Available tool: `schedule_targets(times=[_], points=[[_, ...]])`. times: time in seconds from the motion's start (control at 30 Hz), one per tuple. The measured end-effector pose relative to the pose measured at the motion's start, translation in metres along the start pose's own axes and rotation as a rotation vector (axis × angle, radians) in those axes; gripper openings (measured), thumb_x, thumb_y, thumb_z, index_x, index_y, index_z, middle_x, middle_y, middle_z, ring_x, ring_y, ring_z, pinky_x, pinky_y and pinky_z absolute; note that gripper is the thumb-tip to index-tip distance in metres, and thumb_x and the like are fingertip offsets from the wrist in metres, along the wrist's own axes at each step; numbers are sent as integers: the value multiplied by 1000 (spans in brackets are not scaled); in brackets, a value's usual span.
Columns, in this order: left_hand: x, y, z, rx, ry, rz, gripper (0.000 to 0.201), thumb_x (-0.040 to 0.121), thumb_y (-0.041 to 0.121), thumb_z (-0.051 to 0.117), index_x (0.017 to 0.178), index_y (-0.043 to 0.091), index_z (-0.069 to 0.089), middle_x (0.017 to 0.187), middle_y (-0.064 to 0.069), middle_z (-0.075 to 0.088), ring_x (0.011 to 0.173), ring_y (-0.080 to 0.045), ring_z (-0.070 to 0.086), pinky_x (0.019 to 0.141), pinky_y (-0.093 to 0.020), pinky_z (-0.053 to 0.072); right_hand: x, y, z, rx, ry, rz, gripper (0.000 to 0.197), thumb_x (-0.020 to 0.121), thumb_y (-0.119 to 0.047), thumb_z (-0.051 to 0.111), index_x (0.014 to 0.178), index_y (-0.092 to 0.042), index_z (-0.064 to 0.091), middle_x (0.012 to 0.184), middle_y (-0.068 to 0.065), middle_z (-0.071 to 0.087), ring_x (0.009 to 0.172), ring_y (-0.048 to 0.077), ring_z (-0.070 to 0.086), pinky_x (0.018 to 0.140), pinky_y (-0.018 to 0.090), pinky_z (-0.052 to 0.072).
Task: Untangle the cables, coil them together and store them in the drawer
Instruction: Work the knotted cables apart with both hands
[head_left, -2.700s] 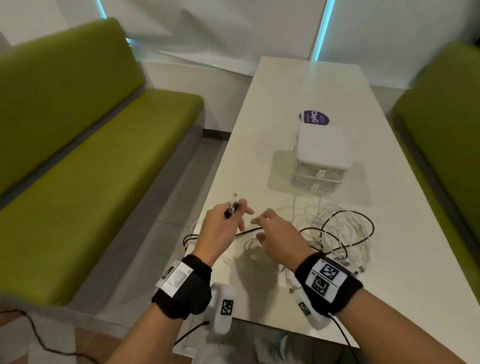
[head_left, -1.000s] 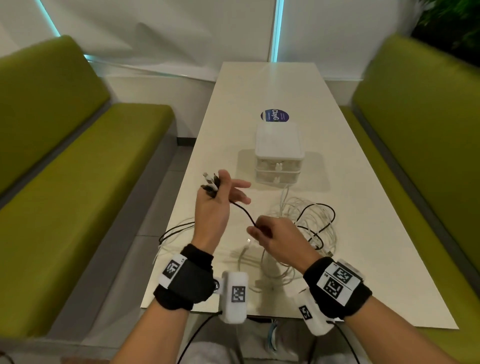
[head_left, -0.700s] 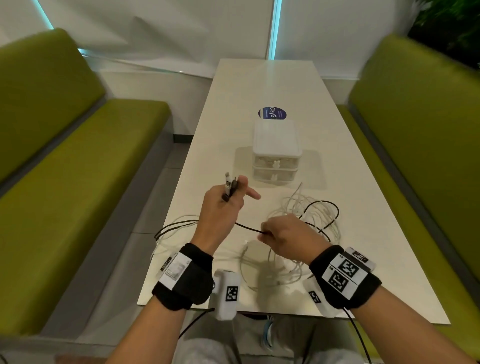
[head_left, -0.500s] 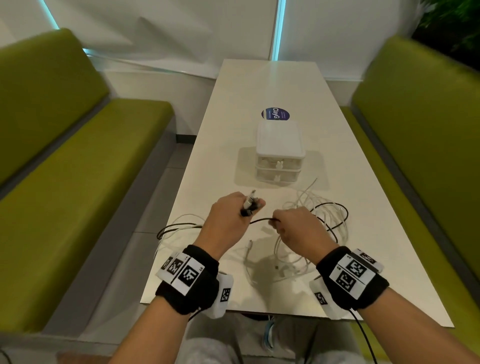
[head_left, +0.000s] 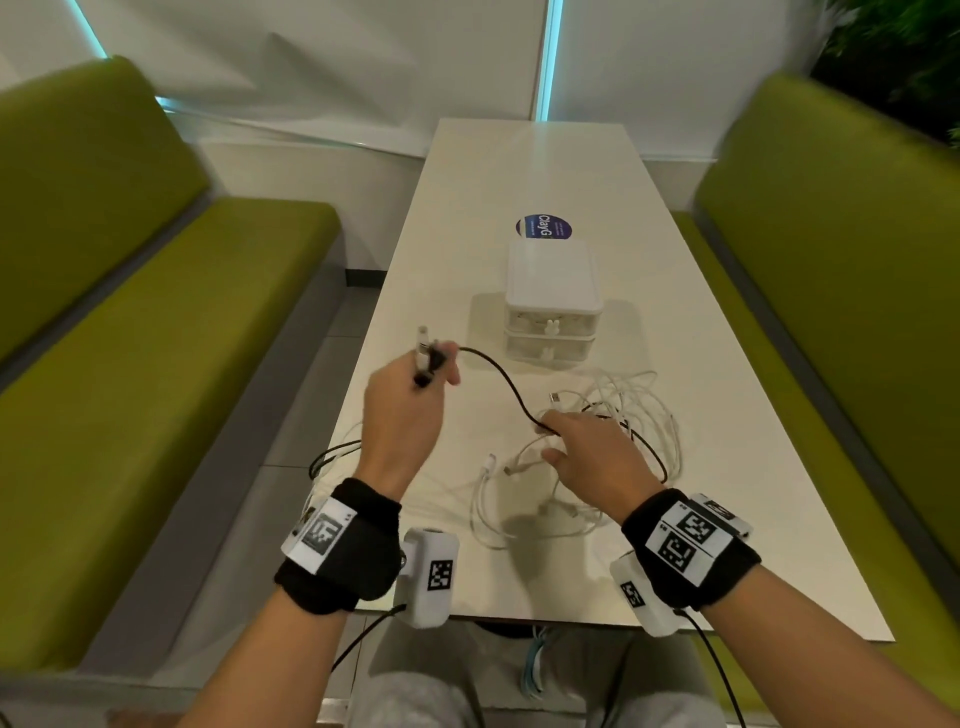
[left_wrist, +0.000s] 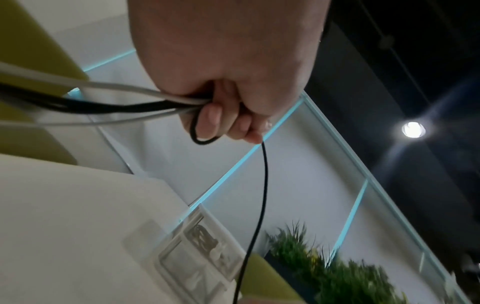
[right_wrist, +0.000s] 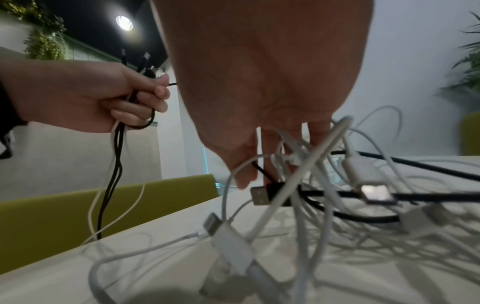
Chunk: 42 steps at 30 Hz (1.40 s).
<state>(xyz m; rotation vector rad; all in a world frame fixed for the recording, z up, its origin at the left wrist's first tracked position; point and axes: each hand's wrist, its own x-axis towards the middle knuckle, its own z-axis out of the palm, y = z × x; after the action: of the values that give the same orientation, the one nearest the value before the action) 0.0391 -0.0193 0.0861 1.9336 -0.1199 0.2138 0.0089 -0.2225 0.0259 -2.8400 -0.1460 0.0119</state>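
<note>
My left hand (head_left: 435, 364) is raised above the table and grips a bundle of black and white cable ends (head_left: 425, 349), whose plugs stick up past the fingers (left_wrist: 213, 119). A black cable (head_left: 506, 387) sags from that fist to my right hand (head_left: 550, 436). There the thumb and a finger (right_wrist: 242, 174) pinch it just behind a black USB plug (right_wrist: 262, 195). The right hand hovers low over a tangle of white cables (head_left: 644, 410) on the table. The white two-drawer box (head_left: 550, 306) stands behind, both drawers closed.
Cable loops (head_left: 332, 457) hang over the left edge of the white table (head_left: 519, 171). A round blue sticker (head_left: 543, 228) lies behind the drawer box. Green benches stand on the left (head_left: 156, 364) and right (head_left: 831, 312). A plant (left_wrist: 337, 267) stands beyond.
The hands have drawn apart: the left rose up and left with the bundle, the right slid down the black cable to the tangle. A longer stretch of black cable now hangs between them.
</note>
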Motion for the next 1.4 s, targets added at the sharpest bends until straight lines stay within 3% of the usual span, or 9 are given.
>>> schedule_targets(times=[0.1, 0.17, 0.3, 0.47, 0.67, 0.83, 0.97, 1.23, 1.4], points=[[2, 1, -8, -115, 139, 3, 32, 101, 28, 49, 78, 11, 64, 64, 7, 58, 57, -13, 47, 55, -22, 36, 3, -1, 2, 141, 38, 62, 18, 99, -21, 47, 86, -18, 60, 80, -2, 67, 76, 21, 63, 67, 34, 49], [1, -5, -8, -89, 201, 22, 21, 102, 17, 48, 91, 14, 66, 86, 6, 67, 75, -20, 57, 69, -32, 50, 4, -2, 3, 213, 39, 89, 21, 100, -21, 46, 87, -20, 62, 80, -6, 69, 76, 16, 63, 69, 33, 50], [-9, -11, -3, -72, 255, 167, 23, 102, 10, 45, 113, 16, 64, 117, 4, 64, 106, 4, 58, 88, -7, 43, 4, -4, 1, 309, 40, 102, 21, 101, -27, 46, 96, -20, 66, 77, -8, 71, 76, 11, 65, 75, 32, 51], [-17, -27, 13, -121, 7, 260, 39, 88, -17, 43, 84, 18, 62, 94, 7, 70, 93, -13, 65, 86, -32, 52, 5, -5, -5, 539, 88, 143, 18, 100, -22, 49, 92, -21, 66, 75, -6, 71, 69, 9, 67, 72, 31, 55], [-25, -38, 28, 39, -222, 94, 46, 90, -8, 45, 84, 32, 67, 71, 10, 65, 82, -6, 62, 80, -19, 47, 5, -9, -9, 682, 97, 80, 16, 98, -19, 53, 92, -18, 68, 74, -2, 71, 69, 12, 68, 74, 36, 57], [-27, -38, 38, 108, -256, 63, 21, 98, 19, 55, 107, 31, 69, 92, 16, 70, 85, -1, 62, 77, -15, 45, 2, -11, -7, 601, 28, -27, 14, 97, -22, 57, 88, -24, 67, 72, -7, 70, 70, 3, 64, 68, 25, 50], [-29, -43, 42, 133, -295, 114, 31, 95, 5, 52, 105, 31, 66, 90, 17, 70, 80, 0, 61, 70, -9, 41, 1, -16, 0, 517, -36, -67, 13, 95, -19, 61, 101, -19, 73, 83, -5, 73, 82, 7, 68, 78, 28, 52], [-26, -23, 24, -353, -10, 2, 24, 102, 14, 48, 82, 14, 61, 62, 6, 43, 56, -8, 37, 57, -16, 33, 4, -16, 15, 280, -116, -139, 29, 98, -40, 52, 76, -21, 55, 75, -9, 59, 69, 7, 52, 63, 28, 39], [-13, -23, 8, -478, 207, 4, 26, 103, 26, 46, 82, 20, 61, 66, 2, 54, 56, -8, 42, 57, -21, 33, 6, -16, 9, 272, -115, -97, 37, 102, -38, 42, 73, -16, 47, 72, 0, 56, 66, 15, 50, 60, 32, 38]])
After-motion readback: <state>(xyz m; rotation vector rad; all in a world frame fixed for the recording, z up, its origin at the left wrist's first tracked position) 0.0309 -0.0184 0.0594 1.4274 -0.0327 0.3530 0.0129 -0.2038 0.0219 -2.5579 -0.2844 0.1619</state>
